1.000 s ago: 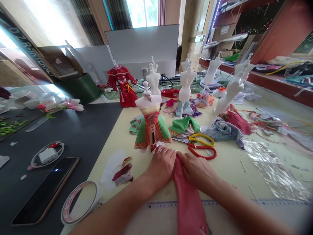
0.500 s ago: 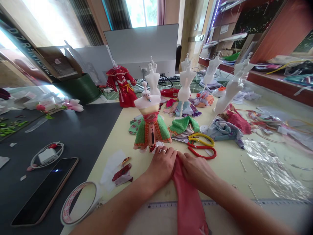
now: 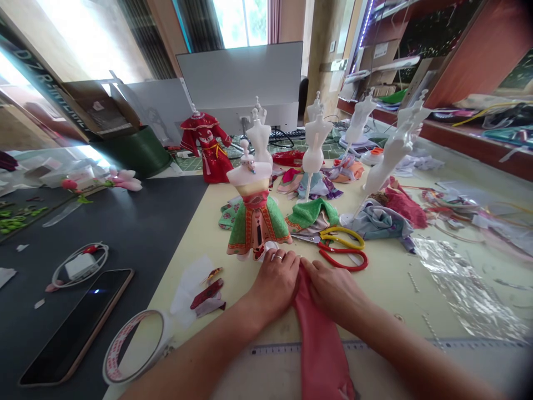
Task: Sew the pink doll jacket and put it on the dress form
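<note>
- Pink fabric strip (image 3: 322, 344): on the cream tabletop (image 3: 387, 289), far end near its middle, length running across the ruler (image 3: 280, 349) toward the near edge (edge itself out of view).
- Left hand (image 3: 278, 280): fingers curled, closed together at the strip's far end, left side; thumb hidden.
- Right hand (image 3: 333, 286): fingers bent in at the same end, right side; seems pinched on the cloth, underside of grip not visible.
- Doing it well, my call: small, even pinches with fingertips close together; cloth flat, no twist; loose tail slack so it doesn't drag.
- Watch: scissors (image 3: 331, 237) just beyond the right hand, dressed form (image 3: 258, 216) just beyond the left; elbow room on the far side is tight.
</note>
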The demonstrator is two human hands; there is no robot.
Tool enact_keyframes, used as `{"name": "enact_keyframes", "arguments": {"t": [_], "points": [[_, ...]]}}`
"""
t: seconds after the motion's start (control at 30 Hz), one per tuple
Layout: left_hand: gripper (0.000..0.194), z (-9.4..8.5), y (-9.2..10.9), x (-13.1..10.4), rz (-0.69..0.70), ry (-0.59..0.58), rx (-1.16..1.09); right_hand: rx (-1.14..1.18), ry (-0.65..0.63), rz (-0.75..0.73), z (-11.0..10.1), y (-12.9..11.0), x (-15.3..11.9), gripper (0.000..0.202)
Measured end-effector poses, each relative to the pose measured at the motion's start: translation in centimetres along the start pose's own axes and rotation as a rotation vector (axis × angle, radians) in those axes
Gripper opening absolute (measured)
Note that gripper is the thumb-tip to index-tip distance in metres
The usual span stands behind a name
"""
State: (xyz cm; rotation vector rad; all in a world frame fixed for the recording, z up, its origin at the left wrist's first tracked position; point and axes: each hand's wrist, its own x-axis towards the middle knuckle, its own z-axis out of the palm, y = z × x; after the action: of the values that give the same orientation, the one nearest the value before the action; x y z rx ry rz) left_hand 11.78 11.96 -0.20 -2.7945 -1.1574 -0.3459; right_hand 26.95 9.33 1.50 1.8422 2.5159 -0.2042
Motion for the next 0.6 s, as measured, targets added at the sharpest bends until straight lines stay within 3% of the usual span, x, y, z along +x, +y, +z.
{"name": "enact_keyframes", "arguments": {"t": [0.3,0.6], "points": [[0.024,-0.37,0.02,0.05,-0.001,-0.021,-0.012,-0.015,0.017,-0.011,0.3,0.03,-0.09,0.021],[0.025,-0.15,0.07,0.16,0.003,-0.025,0.047,-0.067,0.031,-0.037,0.74,0.0,0.06,0.036]]}}
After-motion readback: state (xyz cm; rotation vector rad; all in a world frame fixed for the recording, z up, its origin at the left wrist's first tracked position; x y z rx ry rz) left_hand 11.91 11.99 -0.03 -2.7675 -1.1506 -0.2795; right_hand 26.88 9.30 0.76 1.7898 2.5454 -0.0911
